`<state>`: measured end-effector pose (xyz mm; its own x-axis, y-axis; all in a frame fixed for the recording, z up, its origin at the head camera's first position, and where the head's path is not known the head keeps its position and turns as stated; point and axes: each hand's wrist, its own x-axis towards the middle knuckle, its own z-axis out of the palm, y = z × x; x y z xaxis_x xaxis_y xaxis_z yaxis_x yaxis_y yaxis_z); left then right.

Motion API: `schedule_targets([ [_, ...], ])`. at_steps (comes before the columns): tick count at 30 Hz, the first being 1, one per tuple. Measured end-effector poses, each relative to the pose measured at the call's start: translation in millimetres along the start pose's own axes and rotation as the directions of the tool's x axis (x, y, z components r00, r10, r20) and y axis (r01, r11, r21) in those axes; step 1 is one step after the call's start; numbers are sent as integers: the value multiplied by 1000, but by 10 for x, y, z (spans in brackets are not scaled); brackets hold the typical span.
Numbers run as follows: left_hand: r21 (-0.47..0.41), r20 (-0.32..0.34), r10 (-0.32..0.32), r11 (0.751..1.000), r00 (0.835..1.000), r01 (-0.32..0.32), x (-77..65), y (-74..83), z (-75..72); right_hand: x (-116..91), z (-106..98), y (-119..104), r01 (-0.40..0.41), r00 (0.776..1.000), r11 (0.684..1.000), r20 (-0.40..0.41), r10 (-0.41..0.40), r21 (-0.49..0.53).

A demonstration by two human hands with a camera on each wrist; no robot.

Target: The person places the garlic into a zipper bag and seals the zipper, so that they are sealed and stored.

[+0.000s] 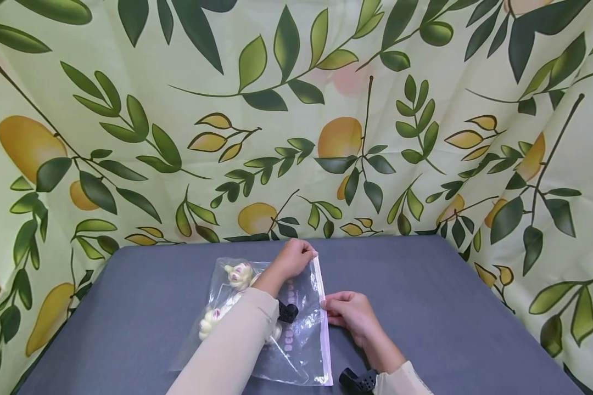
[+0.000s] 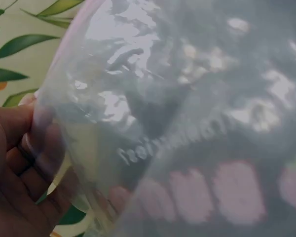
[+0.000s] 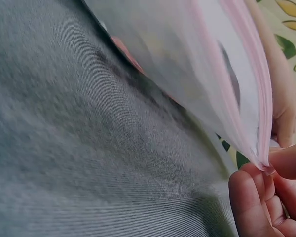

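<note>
A clear zip bag (image 1: pixel 301 359) lies on the table with several white-and-purple garlic bulbs (image 1: pixel 239 275) inside, partly covered by my left forearm. Its pink zip strip (image 1: pixel 324 340) runs along the right side. My left hand (image 1: pixel 292 260) pinches the bag at the far corner of that side; in the left wrist view, thumb and fingers of the left hand (image 2: pixel 19 158) grip the film's edge. Partway down the strip, my right hand (image 1: pixel 351 314) pinches it between thumb and fingers. In the right wrist view, two pink zip edges (image 3: pixel 229 94) spread apart and meet at the right fingertips (image 3: pixel 246 190).
A grey cloth covers the table (image 1: pixel 405 285). Behind and beside it hangs a curtain (image 1: pixel 296 126) printed with leaves and fruit. Black wrist mounts, such as the one (image 1: pixel 358 379) by my right wrist, sit close to the bag.
</note>
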<state>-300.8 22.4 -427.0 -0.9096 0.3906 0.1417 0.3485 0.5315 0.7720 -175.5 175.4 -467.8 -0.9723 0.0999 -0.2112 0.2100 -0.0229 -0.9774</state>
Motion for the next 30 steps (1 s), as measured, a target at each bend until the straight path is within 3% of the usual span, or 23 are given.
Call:
schedule_targets([
  [11, -13, -141, -68, 998, 988, 67, 59, -69, -72, -202, -54, -13, -14, 998, 999, 60, 16, -48],
  [17, -13, -138, -84, 996, 987, 83, 68, -54, -56, -368, -135, 34, -25, 991, 998, 131, 33, -59],
  [23, -7, -148, -62, 998, 987, 61, 82, -10, -38, -568, -230, 92, -51, 981, 998, 183, 58, -43],
  [30, -26, -136, -76, 997, 988, 73, 125, -27, -15, -764, -295, 116, -88, 958, 996, 271, 89, -17],
])
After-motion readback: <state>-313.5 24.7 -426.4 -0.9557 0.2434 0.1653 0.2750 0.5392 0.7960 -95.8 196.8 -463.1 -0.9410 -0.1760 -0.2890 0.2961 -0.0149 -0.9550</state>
